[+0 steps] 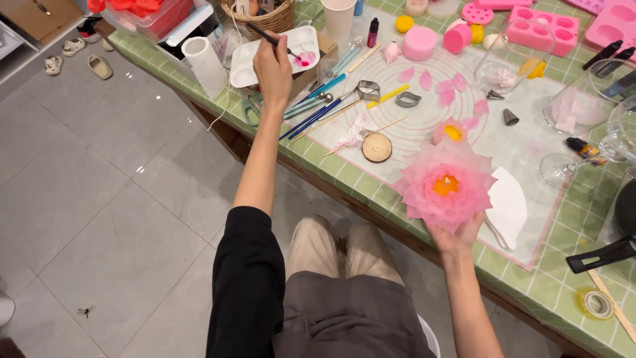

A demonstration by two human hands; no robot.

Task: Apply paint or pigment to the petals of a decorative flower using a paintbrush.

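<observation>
My right hand (457, 235) cups from below a large pink flower (445, 187) with many thin petals and an orange-yellow centre, held over the near edge of the table. My left hand (273, 66) reaches far out to the left and grips a thin dark paintbrush (271, 38). The brush tip rests in a pink patch of paint on a white palette tray (246, 69). A smaller pink flower (450, 131) with a yellow centre lies on the round-marked mat (424, 126) behind the big one.
The green-tiled table (563, 292) holds loose pink petals (437, 86), pink moulds (543, 30), modelling tools (318, 109), a round wooden disc (377, 147), metal cutters (408, 99), glass goblets (583, 99), a white roll (204, 66) and a tape roll (599, 303). Grey floor tiles lie left.
</observation>
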